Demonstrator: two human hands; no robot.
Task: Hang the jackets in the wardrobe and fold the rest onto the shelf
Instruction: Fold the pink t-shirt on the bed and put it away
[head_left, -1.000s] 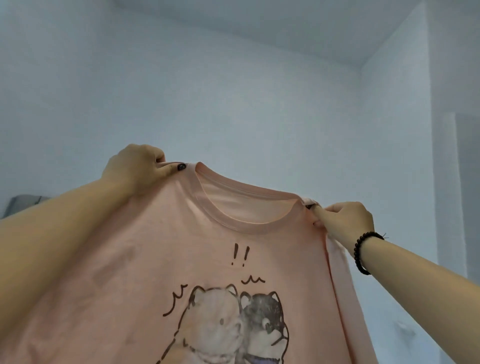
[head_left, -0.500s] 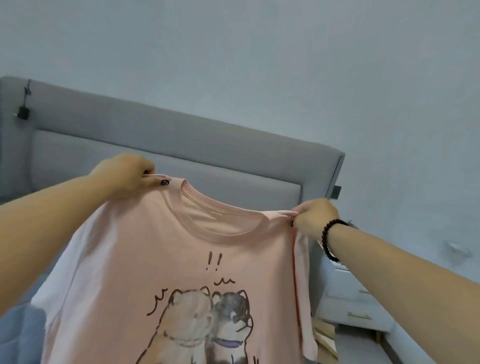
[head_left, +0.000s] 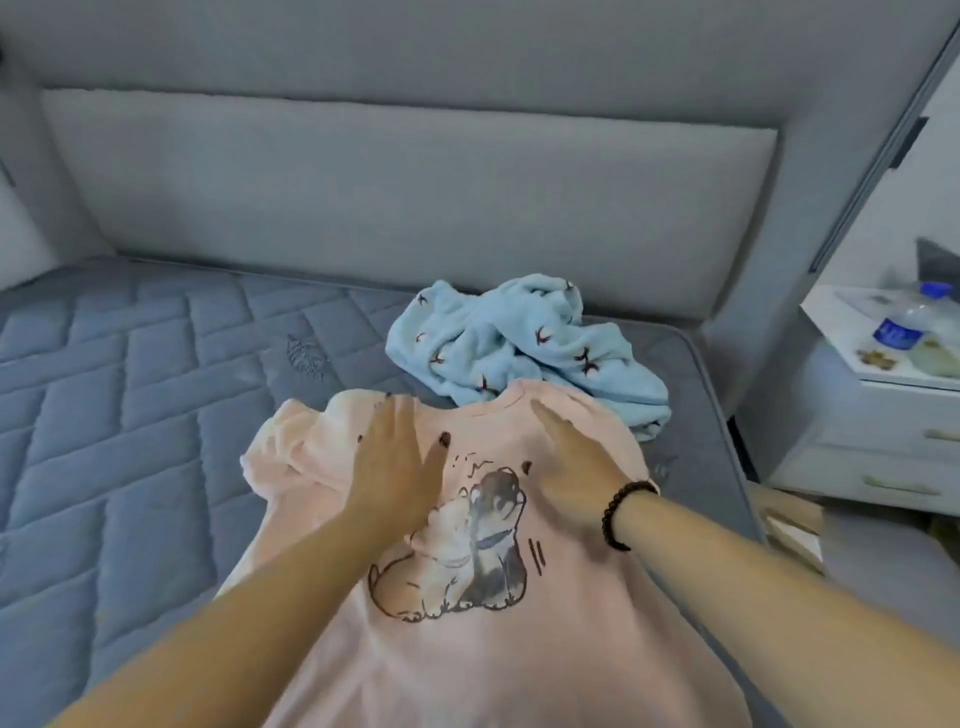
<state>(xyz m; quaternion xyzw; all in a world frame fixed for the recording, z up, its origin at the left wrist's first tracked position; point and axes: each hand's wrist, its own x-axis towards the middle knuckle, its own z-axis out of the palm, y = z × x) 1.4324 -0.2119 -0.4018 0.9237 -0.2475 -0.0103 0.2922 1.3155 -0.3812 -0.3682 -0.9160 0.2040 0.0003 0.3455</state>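
Pink cotton T-shirt with a cartoon print of two dogs (head_left: 519, 649) now lies front-up on the grey quilted mattress (head_left: 130, 415), near its right edge, collar toward the grey padded headboard (head_left: 405, 197). Half a second ago it was held up in the air by the shoulders, pinched in both hands; now it is down flat and the pinch is gone. Left hand (head_left: 397, 467) rests palm-down on the shirt's left shoulder area, fingers straight and spread, dark nail polish visible. Right hand (head_left: 576, 462) rests palm-down on the right shoulder area, fingers straight, black bead bracelet (head_left: 621, 512) on the wrist. Neither hand grips anything. Left sleeve of the shirt is bunched up beside the left hand. Light blue fleece garment with small dark motifs (head_left: 524, 343) lies crumpled just beyond the collar, touching the shirt, close to the headboard. Off the bed's right edge: white bedside cabinet with drawers (head_left: 878, 441), clear plastic bottle with blue cap and label (head_left: 914, 322) on top. View has dropped from wall and headboard to the bed surface.
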